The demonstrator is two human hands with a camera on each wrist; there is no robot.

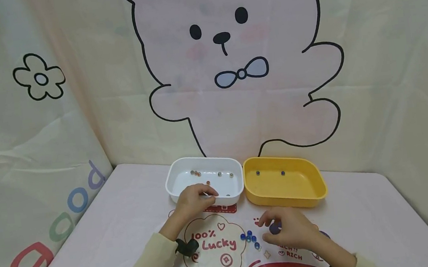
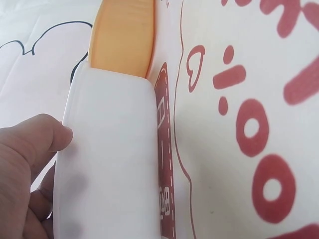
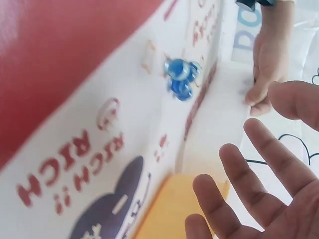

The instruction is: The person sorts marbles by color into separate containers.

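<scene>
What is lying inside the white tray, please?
Several small marbles are visible inside the white tray. The left hand covers part of its near side; anything behind it cannot be seen.

The left tray (image 1: pixel 181 179) and the right tray (image 1: pixel 285 200) sit side by side on the table (image 1: pixel 366 213). A wall cloth (image 1: pixel 383 87) is behind them. Little balls (image 1: pixel 220 174) lie in both trays. More marbles (image 1: pixel 249 238) lie on the table in front. The left hand (image 1: pixel 194 199) is at the left tray's front edge. The right hand (image 1: pixel 290 228) is right of the marbles.
</scene>
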